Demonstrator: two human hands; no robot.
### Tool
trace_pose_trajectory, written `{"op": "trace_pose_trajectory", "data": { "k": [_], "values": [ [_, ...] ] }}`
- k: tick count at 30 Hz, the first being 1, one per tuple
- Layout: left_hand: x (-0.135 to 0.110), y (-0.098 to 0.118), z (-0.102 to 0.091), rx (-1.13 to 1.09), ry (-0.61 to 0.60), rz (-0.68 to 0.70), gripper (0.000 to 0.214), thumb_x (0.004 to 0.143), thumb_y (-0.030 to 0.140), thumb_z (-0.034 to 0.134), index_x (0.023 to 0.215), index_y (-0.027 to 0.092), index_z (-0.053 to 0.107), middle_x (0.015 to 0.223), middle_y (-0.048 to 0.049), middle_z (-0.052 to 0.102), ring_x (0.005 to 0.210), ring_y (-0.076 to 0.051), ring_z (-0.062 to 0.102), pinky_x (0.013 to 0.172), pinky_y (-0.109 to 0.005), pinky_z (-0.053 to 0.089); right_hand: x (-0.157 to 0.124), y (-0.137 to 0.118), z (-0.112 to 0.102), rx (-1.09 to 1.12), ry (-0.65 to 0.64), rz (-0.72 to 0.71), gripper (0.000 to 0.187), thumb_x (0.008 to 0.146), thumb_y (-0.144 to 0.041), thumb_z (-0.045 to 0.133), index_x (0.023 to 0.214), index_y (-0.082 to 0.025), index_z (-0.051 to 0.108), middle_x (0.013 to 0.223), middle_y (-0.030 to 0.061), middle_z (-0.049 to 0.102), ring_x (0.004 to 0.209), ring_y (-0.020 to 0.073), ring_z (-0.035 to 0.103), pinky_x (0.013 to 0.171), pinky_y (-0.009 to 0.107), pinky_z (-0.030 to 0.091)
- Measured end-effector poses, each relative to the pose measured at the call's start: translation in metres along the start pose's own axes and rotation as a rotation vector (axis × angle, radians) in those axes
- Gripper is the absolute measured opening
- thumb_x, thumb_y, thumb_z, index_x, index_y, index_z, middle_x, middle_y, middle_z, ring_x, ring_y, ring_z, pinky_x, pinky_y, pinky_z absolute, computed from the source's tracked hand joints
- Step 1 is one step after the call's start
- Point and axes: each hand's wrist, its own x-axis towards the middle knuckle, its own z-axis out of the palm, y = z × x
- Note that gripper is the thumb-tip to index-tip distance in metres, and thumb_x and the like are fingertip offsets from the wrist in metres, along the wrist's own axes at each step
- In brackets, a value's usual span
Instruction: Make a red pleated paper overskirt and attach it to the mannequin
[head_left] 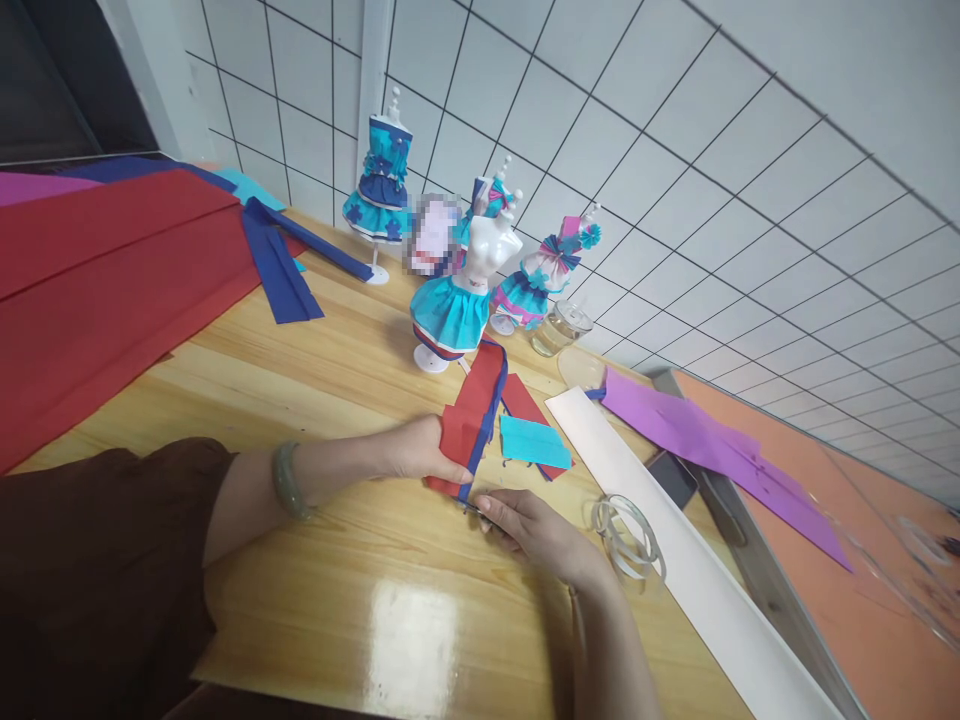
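Note:
My left hand [420, 450] is closed on a folded red paper piece with a blue edge [472, 415], held upright on the wooden table [315, 400]. My right hand [536, 530] is closed just below that piece, on a thin metal tool whose tip [471, 508] touches the paper's lower corner; I cannot make out what tool it is. A turquoise paper rectangle [534, 442] lies beside the red piece. A jade bangle [289, 480] sits on my left wrist.
Small mannequins in turquoise paper dresses [454, 300] [381, 190] [544, 270] stand by the tiled wall. Large red crepe sheets [105, 280] and blue strips [281, 265] lie left. A white strip [675, 540], tape rolls [628, 530], a glass jar [559, 328] and purple paper [705, 440] lie right.

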Motion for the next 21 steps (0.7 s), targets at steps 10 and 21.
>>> {"op": "trace_pose_trajectory", "data": {
  "k": [10, 21],
  "values": [
    [-0.002, 0.007, 0.003, -0.206, 0.079, -0.031, 0.047, 0.06, 0.022, 0.079, 0.103, 0.016, 0.064, 0.1, -0.0057, 0.071, 0.097, -0.021, 0.063, 0.085, -0.033, 0.05, -0.011, 0.003, -0.007, -0.136, -0.082, -0.072, 0.048, 0.088, -0.06, 0.039, 0.078, -0.017, 0.057, 0.064, -0.0024, 0.04, 0.058, 0.0103, 0.035, 0.054, 0.025, 0.028],
    [-0.004, 0.014, 0.005, -0.552, 0.12, 0.01, 0.037, 0.071, 0.022, 0.073, 0.107, 0.013, 0.065, 0.107, -0.0064, 0.071, 0.106, -0.025, 0.061, 0.092, -0.036, 0.048, -0.004, 0.009, -0.009, 0.381, 0.255, -0.083, 0.052, 0.082, -0.067, 0.044, 0.09, -0.017, 0.057, 0.056, -0.0078, 0.032, 0.042, 0.0058, 0.022, 0.041, 0.022, 0.017]
  ]
}}
